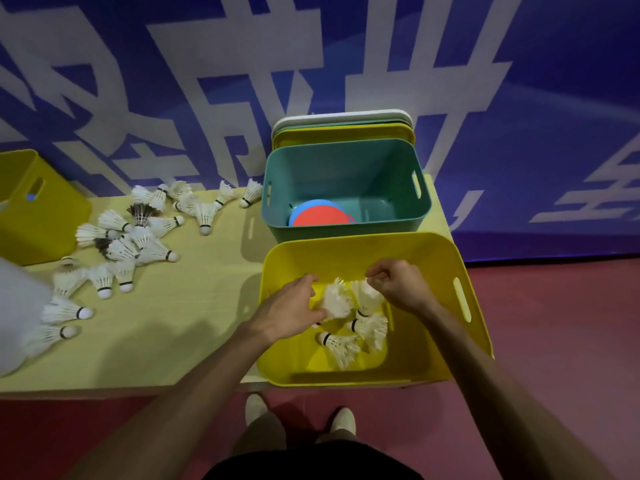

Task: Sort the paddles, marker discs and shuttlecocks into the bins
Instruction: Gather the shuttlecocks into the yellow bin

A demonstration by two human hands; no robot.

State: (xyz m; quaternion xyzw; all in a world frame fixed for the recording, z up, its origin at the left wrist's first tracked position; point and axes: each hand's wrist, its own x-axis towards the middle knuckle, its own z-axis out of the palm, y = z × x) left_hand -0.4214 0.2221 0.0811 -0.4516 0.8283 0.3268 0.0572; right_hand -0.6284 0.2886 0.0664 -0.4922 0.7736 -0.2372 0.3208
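Shuttlecocks [152, 252] scattered on pale table [180, 317]; blue wall [554, 98], maroon floor [554, 341].

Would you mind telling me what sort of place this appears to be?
Probably a sports hall or badminton venue: loose shuttlecocks litter a pale bench, a large blue printed banner hangs behind, and the floor looks like reddish court surfacing.

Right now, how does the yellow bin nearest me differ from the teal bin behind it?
The yellow bin holds white shuttlecocks; the teal bin holds red and blue discs. The left hand and right hand reach into the yellow bin, neither into the teal bin. Both share rounded corners and slot handles.
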